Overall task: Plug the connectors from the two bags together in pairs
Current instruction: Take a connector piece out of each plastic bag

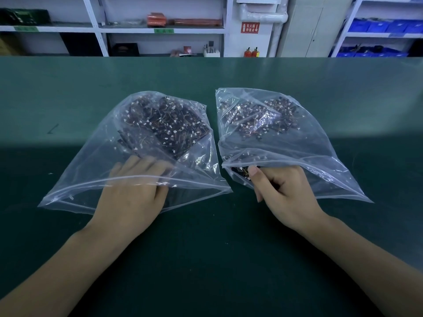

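Two clear plastic bags lie side by side on the green table. The left bag (pixel 75 177) holds a heap of dark wired connectors (pixel 164 124) with small white plugs. My left hand (pixel 135 191) reaches into its open mouth, fingers stretched flat under the plastic, just short of the heap. The right bag (pixel 320 156) holds a similar heap of connectors (pixel 256 117). My right hand (pixel 283 191) is at that bag's mouth with fingers curled; thumb and fingers pinch a small bunch of dark connectors (pixel 242 172) at the opening.
The green table (pixel 206 248) spreads wide around both bags. Beyond its far edge stand white shelves (pixel 98 28) with boxes, blue bins (pixel 384 26) at the right, and two red extinguishers (pixel 251 52).
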`<state>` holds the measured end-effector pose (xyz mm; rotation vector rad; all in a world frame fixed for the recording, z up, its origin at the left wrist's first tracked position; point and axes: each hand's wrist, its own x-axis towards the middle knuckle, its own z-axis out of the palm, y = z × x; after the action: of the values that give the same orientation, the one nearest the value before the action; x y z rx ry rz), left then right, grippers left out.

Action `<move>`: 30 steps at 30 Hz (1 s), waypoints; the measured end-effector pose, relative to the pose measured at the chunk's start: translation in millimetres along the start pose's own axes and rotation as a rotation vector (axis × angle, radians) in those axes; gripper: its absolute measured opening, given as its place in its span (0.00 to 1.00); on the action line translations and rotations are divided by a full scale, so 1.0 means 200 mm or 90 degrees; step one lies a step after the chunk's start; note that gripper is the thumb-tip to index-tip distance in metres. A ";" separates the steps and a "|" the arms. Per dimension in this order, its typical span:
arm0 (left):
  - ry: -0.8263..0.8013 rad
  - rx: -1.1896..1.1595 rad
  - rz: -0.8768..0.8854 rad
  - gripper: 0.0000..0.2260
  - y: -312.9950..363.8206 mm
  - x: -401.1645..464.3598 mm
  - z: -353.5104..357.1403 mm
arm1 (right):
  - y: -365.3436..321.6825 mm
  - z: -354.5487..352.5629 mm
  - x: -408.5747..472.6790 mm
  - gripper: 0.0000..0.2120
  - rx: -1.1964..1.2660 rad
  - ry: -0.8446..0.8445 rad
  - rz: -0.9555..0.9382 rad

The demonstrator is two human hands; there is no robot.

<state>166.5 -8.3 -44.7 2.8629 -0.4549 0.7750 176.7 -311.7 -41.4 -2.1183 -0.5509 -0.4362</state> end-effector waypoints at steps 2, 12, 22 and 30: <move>0.012 -0.036 0.009 0.07 -0.02 0.00 0.00 | 0.00 0.01 0.00 0.29 0.012 0.014 -0.019; 0.138 -0.072 0.123 0.08 -0.03 0.04 0.00 | 0.00 0.03 -0.01 0.26 0.021 0.027 -0.067; 0.139 -0.118 0.146 0.08 0.02 0.03 -0.03 | -0.01 0.03 -0.01 0.26 0.034 0.014 -0.087; 0.154 -0.146 0.203 0.08 0.10 0.01 -0.04 | -0.02 0.03 -0.02 0.23 0.047 0.006 -0.101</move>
<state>157.6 -25.8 -35.9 2.4757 -0.9126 1.0276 172.0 -304.6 -44.1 -2.0090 -0.7220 -0.5079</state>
